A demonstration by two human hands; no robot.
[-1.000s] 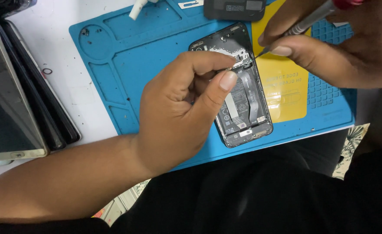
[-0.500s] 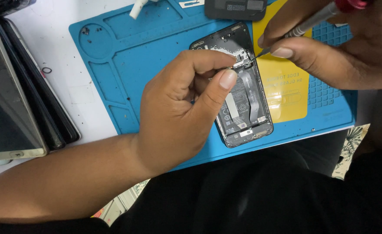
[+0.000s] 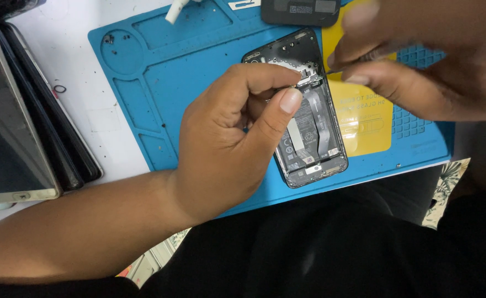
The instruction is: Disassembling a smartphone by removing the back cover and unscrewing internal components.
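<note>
Head view is looking down on an opened phone (image 3: 309, 118) lying right of centre in the frame on a blue mat (image 3: 160, 94), its back off and its insides showing. The left hand (image 3: 232, 149) is resting over the phone's left edge, thumb and forefinger pinching together over its upper part (whether anything tiny is between them I cannot tell). The right hand (image 3: 425, 66), blurred at upper right, is closing its fingers on a thin tool (image 3: 364, 55) near the phone's top. A yellow card (image 3: 364, 118) is lying just beside the phone. Other phones (image 3: 16, 127) are sitting at far left.
</note>
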